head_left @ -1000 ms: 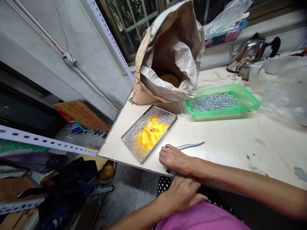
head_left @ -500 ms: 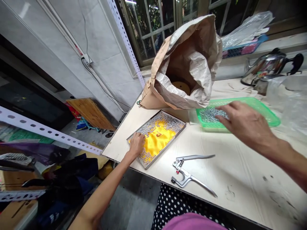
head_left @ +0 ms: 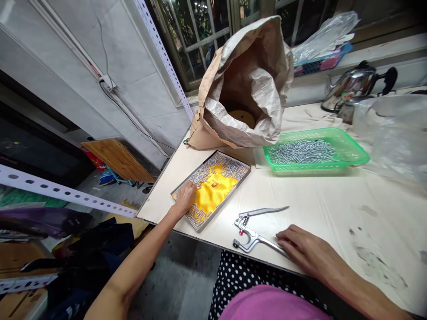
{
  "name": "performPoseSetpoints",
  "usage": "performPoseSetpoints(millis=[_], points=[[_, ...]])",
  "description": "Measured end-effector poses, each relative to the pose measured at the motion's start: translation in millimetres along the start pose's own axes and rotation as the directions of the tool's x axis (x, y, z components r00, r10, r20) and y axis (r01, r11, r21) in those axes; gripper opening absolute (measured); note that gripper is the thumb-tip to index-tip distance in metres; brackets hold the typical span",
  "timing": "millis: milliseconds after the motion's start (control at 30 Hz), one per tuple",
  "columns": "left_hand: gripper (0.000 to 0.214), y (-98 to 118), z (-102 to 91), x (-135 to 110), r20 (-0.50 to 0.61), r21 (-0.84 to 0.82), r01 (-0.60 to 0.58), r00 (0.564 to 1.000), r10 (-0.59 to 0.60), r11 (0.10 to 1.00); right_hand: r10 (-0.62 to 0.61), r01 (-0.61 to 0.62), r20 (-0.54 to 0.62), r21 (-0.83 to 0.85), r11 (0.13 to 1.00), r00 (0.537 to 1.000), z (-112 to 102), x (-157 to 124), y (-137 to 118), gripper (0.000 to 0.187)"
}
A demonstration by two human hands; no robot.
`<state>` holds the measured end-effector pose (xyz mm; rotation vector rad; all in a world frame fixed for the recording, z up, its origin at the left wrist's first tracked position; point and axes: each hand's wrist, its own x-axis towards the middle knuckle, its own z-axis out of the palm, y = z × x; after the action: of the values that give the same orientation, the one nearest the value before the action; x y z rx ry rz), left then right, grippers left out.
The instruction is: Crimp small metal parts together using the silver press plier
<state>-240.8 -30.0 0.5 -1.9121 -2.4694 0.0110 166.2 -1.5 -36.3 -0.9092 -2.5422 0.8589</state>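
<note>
My left hand [head_left: 186, 195] reaches over the left side of a shallow tray [head_left: 223, 207] with a yellow bottom. Its fingers are bunched down among small metal pins [head_left: 236, 168]; what they pinch is hidden. Silver snap-fastener pliers [head_left: 262, 210] with a spring and a red part lie jaws to the left, handles apart. My right hand [head_left: 305, 249] is closed over the end of their lower handle, near the table's front edge. Behind it, a green plastic basket [head_left: 353, 153] holds a heap of similar metal pins [head_left: 303, 152].
A large open paper sack [head_left: 213, 131] stands behind the tray, a brown disc [head_left: 243, 117] inside. Toward the back right are a metal kettle [head_left: 353, 84] and clear plastic bags [head_left: 393, 129]. A perforated white metal bar [head_left: 66, 195] runs along the left.
My right hand has moved from above the green basket down to the pliers' lower handle. My left hand stays at the tray. The view has shifted slightly.
</note>
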Motion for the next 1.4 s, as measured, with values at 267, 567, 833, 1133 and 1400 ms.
performPoseSetpoints(millis=[267, 567, 833, 1133, 1400], points=[[0.03, 70.7, -22.0, -58.5, 0.233, -0.743, 0.262, 0.964, -0.129, 0.616, -0.035, 0.027, -0.077, -0.097, 0.995, 0.996, 8.8, -7.6, -8.0, 0.026], [0.035, 133.6, 14.8, -94.1, 0.41, -0.75, 0.343, 0.912, -0.01, 0.565, -0.054, 0.052, -0.029, -0.082, 0.995, 0.998, 13.6, -16.6, -15.4, 0.02], [0.033, 137.2, 15.4, -85.2, 0.468, -0.645, 0.354, 0.883, -0.015, 0.677, -0.045, 0.034, -0.073, -0.146, 0.989, 0.996, 17.5, -19.2, -14.6, 0.017], [0.044, 137.8, 0.4, -73.1, 0.669, -0.574, 0.396, 0.731, 0.132, 0.717, -0.024, 0.007, -0.088, -0.192, 0.981, 0.996, 25.6, -19.1, -12.1, 0.014], [0.037, 138.5, 4.7, -72.6, 0.705, -0.545, 0.413, 0.697, 0.131, 0.73, -0.027, 0.014, -0.055, -0.225, 0.974, 0.998, 22.4, -17.5, -11.7, 0.013]])
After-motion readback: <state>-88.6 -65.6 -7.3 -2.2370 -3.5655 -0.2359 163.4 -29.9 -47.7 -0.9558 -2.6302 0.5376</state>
